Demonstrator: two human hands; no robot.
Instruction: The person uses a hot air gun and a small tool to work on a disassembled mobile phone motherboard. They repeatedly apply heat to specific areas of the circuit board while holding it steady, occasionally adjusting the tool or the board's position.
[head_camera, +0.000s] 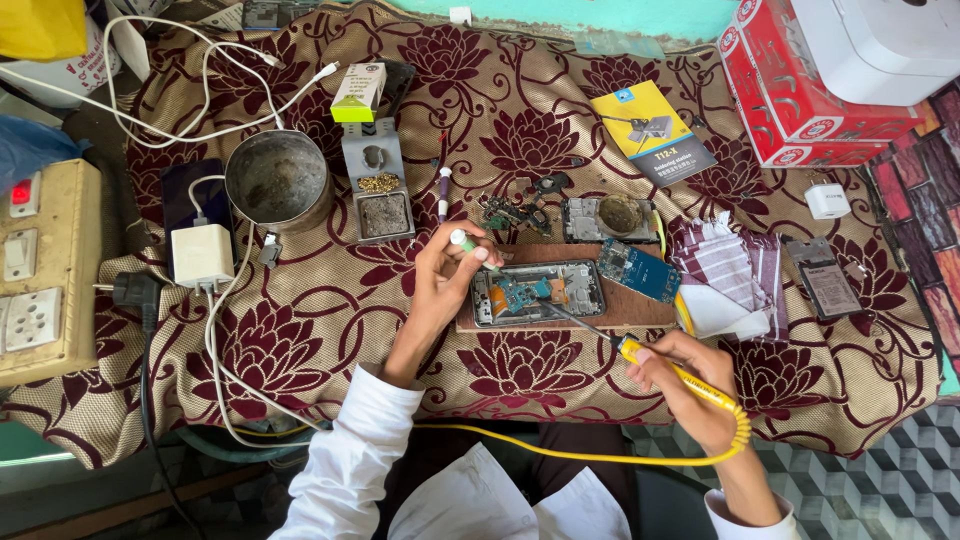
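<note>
Gripping a yellow soldering iron (668, 370) in my right hand (690, 385), tip on the opened phone (537, 293) between my hands, left hand (447, 272) pinching a small green-tipped tube (466, 243), its far end hidden by fingers, board detail too small to read, tabletop (300, 330) cloth-covered.

Two hands (440, 275), one soldering iron (640, 352), one metal bowl (278, 180), two red boxes (800, 90)

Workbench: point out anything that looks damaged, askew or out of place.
The opened phone lies with its circuit boards bared, and a loose blue board sits askew beside it. White cables tangle across the cloth. Nothing looks spilled.
</note>
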